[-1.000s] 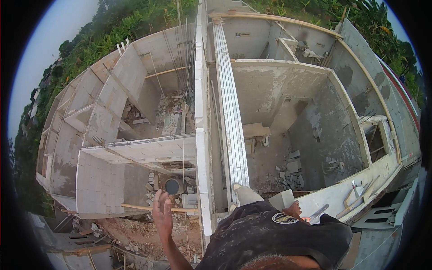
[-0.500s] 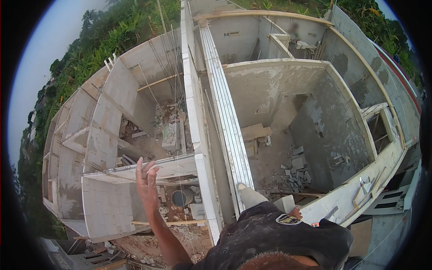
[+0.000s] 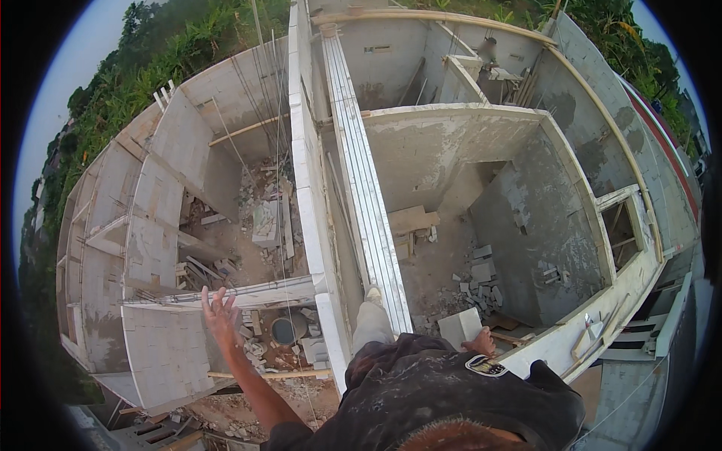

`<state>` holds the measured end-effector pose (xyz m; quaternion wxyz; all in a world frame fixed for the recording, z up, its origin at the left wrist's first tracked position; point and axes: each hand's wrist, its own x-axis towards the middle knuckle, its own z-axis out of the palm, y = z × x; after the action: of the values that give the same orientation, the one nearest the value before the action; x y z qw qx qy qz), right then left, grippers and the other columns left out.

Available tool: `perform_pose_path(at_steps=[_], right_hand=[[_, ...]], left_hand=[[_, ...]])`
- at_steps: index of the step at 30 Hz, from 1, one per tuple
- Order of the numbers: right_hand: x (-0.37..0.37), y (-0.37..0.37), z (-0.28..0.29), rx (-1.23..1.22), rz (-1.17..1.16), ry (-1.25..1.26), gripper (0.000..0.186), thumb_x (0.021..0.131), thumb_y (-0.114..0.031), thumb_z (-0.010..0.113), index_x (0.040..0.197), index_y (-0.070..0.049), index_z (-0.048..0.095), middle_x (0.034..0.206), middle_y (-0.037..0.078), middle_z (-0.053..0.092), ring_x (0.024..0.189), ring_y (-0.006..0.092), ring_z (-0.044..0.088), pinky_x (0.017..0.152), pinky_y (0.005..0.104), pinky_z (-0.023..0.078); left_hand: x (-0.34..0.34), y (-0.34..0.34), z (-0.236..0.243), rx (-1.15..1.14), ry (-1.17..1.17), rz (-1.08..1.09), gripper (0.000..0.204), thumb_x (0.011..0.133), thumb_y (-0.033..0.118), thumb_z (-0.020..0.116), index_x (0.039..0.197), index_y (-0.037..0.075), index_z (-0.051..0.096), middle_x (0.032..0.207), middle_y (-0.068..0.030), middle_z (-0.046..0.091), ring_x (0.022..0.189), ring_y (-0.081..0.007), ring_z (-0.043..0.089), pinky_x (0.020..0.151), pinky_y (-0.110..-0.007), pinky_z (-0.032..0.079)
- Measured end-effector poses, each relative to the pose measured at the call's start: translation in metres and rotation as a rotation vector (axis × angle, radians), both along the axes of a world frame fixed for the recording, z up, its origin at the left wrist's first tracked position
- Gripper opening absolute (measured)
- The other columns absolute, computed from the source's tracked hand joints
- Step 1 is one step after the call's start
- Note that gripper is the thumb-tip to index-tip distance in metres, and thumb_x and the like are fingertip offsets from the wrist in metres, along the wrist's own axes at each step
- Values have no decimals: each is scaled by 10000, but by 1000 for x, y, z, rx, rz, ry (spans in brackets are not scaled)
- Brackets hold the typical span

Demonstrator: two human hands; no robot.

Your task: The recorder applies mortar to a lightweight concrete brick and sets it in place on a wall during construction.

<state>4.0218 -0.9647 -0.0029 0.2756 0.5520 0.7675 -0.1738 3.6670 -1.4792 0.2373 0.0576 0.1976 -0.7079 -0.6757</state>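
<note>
My left hand (image 3: 220, 319) is raised out to the left, fingers spread, holding nothing. It appears above the top of a cross wall (image 3: 263, 292) without visible contact. Close to my body on the right, my right hand (image 3: 482, 344) is closed on the edge of a pale lightweight block (image 3: 460, 328); my shirt covers the rest of that arm, and only some fingers show. One light-coloured shoe (image 3: 373, 293) is on a long bundle of silvery metal profiles (image 3: 368, 203), which runs away from me along the tall white block wall (image 3: 304, 165).
Deep unroofed rooms lie on both sides. Broken blocks (image 3: 483, 274) and rubble (image 3: 263, 218) cover parts of their floors. A dark round drum (image 3: 284, 331) stands below on the left. Tools lie on the right-hand wall top (image 3: 587, 338). Another person (image 3: 490, 51) is at the far back.
My view has shifted, so the walls sit further left. One shoe now shows on the metal profiles. My left hand is lower and further left; the block stays with my right hand.
</note>
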Motion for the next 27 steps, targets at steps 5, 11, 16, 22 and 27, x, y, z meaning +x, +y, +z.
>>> perform_pose_path(at_steps=[5, 11, 16, 22, 27], right_hand=[[-94, 9, 3, 84, -30, 19, 962, 529, -353, 898, 1286, -81, 369, 1311, 134, 525, 1251, 322, 510, 1013, 479, 417], [-188, 34, -3, -27, -176, 3, 1018, 570, -391, 872, 1340, -34, 310, 1352, 167, 468, 1294, 363, 448, 1042, 528, 378], [-279, 44, -1, -7, -189, 28, 1026, 581, -408, 869, 1349, -19, 310, 1365, 176, 462, 1295, 373, 445, 1049, 529, 373], [-392, 83, -26, -30, -89, -112, 856, 695, -413, 795, 1332, -48, 353, 1347, 175, 478, 1289, 369, 458, 1032, 511, 390], [-465, 119, -105, 263, -214, -164, 260, 958, -267, 492, 1176, -127, 520, 1174, 73, 616, 1144, 299, 589, 923, 471, 446]], left_hand=[[-72, -47, -5, 15, 4, 88, 599, 1003, 453, 495, 1509, 202, 297, 1366, -110, 545, 1146, -254, 579, 977, -424, 426], [-196, -45, -3, -59, 66, 306, 596, 993, 501, 480, 1492, 213, 327, 1358, -92, 548, 1161, -260, 566, 1013, -455, 383], [-322, 23, 18, -42, 77, 89, 626, 986, 498, 502, 1502, 197, 313, 1336, -109, 559, 1133, -238, 580, 995, -454, 404], [-480, 123, 52, -107, 176, -45, 658, 984, 488, 525, 1506, 159, 298, 1313, -126, 572, 1093, -224, 604, 989, -425, 420], [-611, 176, 83, -120, 287, -138, 639, 997, 468, 513, 1512, 165, 285, 1316, -131, 570, 1108, -221, 598, 990, -415, 423]])
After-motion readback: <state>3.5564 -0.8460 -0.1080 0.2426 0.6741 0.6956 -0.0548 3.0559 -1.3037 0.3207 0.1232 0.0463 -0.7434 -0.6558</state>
